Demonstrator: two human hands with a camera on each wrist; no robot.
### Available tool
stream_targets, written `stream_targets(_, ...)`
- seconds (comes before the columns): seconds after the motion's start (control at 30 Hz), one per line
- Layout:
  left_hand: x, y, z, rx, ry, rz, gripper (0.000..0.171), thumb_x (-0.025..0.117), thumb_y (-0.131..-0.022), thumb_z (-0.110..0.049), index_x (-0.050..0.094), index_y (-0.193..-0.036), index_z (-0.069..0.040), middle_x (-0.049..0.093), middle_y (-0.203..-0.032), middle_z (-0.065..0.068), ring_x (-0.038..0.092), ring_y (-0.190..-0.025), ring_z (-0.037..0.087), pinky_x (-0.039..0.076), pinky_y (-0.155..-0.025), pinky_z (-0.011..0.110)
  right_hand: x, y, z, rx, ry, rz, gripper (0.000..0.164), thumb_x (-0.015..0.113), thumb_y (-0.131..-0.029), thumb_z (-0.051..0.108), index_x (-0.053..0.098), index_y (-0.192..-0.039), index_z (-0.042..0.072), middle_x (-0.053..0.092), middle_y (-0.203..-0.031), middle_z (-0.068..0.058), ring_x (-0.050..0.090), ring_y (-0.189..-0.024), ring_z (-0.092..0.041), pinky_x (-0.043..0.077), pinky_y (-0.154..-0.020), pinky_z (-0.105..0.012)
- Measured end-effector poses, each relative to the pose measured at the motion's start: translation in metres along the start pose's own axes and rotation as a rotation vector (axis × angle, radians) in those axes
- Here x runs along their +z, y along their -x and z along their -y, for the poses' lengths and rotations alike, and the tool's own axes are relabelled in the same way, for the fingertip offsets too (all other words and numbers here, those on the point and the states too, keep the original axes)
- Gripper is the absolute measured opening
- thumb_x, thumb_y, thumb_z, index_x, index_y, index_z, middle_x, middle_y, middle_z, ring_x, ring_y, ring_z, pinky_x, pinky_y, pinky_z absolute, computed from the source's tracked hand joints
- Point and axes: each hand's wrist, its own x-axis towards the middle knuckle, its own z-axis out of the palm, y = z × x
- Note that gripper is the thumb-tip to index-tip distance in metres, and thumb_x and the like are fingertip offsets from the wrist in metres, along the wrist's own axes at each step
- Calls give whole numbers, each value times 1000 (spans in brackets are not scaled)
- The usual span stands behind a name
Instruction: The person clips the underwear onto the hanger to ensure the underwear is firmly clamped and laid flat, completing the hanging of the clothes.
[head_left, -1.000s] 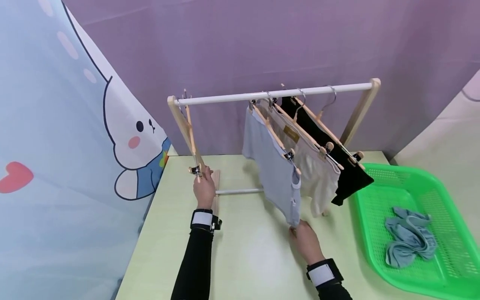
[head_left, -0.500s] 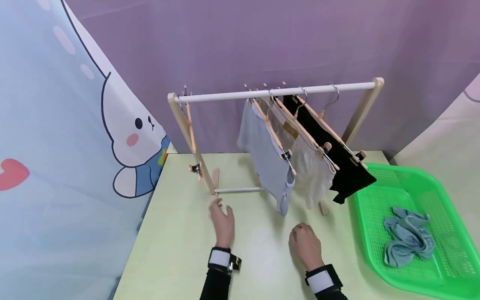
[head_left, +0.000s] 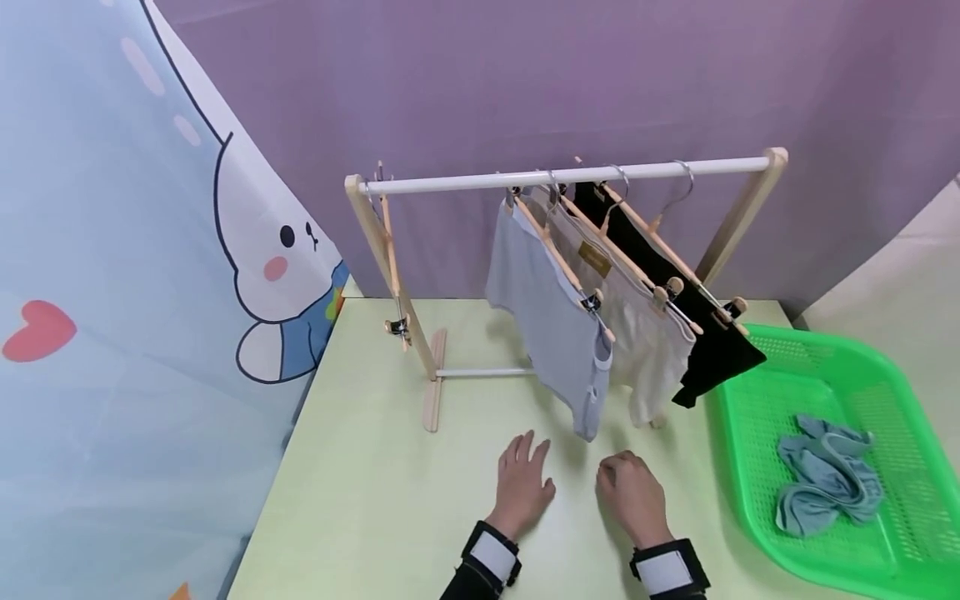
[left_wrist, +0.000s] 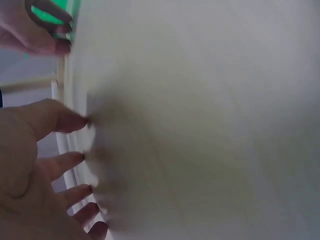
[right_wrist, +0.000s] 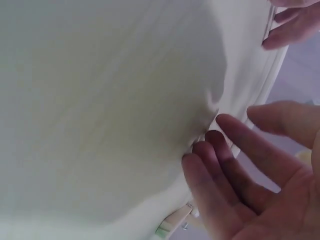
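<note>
In the head view my left hand (head_left: 521, 492) is low over the table, fingers spread and holding nothing. My right hand (head_left: 636, 498) rests by the table surface to its right, fingers loosely bent with nothing in them. Just beyond the hands, a light blue garment (head_left: 551, 308) hangs from a wooden clip hanger, its lower corner above the gap between them. Behind it hang a pale grey garment (head_left: 637, 333) and a black garment (head_left: 716, 354) on similar hangers. Both wrist views show fingertips close to the pale tabletop (left_wrist: 200, 125).
The drying rack's white rail (head_left: 465, 182) spans the back of the table. A bare clip hanger (head_left: 392, 250) hangs at its left end. On the right stands a green basket (head_left: 731, 467) with a crumpled blue-grey cloth (head_left: 828, 477) inside.
My left hand has left the bare hanger at the rack's left side and come down and right. My right hand has let go of the light blue garment's lower corner, which swung slightly.
</note>
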Motion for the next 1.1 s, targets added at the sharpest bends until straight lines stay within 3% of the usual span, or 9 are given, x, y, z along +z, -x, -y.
stream_targets(0.17, 6, -6, -24, 114, -83, 64, 58, 73, -85, -32, 56, -140, -20, 44, -150, 11, 41, -137, 29, 36, -111, 45, -15, -3, -4, -47, -30, 117, 10, 68, -90, 9, 74, -94, 3, 70, -96, -14, 67, -90, -31, 55, -76, -47)
stream_targets(0.33, 14, -9, -50, 216, -182, 156, 61, 72, -86, -41, 53, -142, -27, 41, -153, 4, 40, -138, 23, 37, -110, 38, -47, -1, -7, -23, -43, 233, 18, 67, -92, 14, 71, -105, 1, 70, -103, -13, 68, -87, -28, 55, -72, -45)
stream_targets(0.5, 22, -11, -77, 298, -252, 213, 62, 69, -88, -50, 48, -144, -32, 39, -154, -3, 38, -139, 15, 36, -111, 32, -82, 3, -15, -58, -37, 174, 20, 69, -91, 12, 70, -108, 0, 70, -104, -15, 69, -82, -26, 55, -70, -43)
stream_targets(0.6, 25, -10, -92, 346, -242, 246, 61, 69, -88, -46, 47, -144, -34, 38, -154, -6, 38, -139, 12, 37, -109, 30, -104, 5, -23, -62, -19, 111, 19, 68, -92, 11, 70, -107, 0, 71, -102, -16, 68, -79, -25, 55, -66, -42)
stream_targets(0.73, 25, -10, -109, 388, -219, 277, 62, 72, -84, -36, 49, -142, -35, 38, -153, -8, 38, -137, 10, 38, -105, 27, -138, 3, -39, -12, -13, 58, 20, 64, -96, 13, 69, -109, -2, 71, -100, -19, 68, -80, -28, 55, -63, -42)
stream_targets(0.83, 21, -17, -118, 404, -209, 303, 58, 73, -85, -38, 52, -139, -34, 40, -151, -9, 40, -135, 9, 39, -103, 25, -161, -3, -58, 26, 30, 36, 24, 62, -97, 13, 67, -111, -5, 69, -99, -24, 68, -80, -33, 54, -61, -44)
stream_targets(0.93, 16, -28, -123, 396, -140, 344, 54, 70, -89, -43, 54, -138, -29, 46, -147, -8, 44, -133, 9, 41, -101, 23, -182, -14, -85, 57, 96, 81, 31, 61, -97, 15, 63, -115, -10, 65, -104, -31, 66, -84, -40, 53, -63, -49)
stream_targets(1.1, 13, -41, -126, 270, 228, 420, 51, 63, -97, -37, 52, -140, -12, 57, -137, -1, 53, -125, 11, 44, -100, 22, -202, -24, -133, 64, 190, 218, 48, 58, -99, 20, 50, -124, -20, 52, -117, -45, 52, -103, -60, 45, -81, -65)
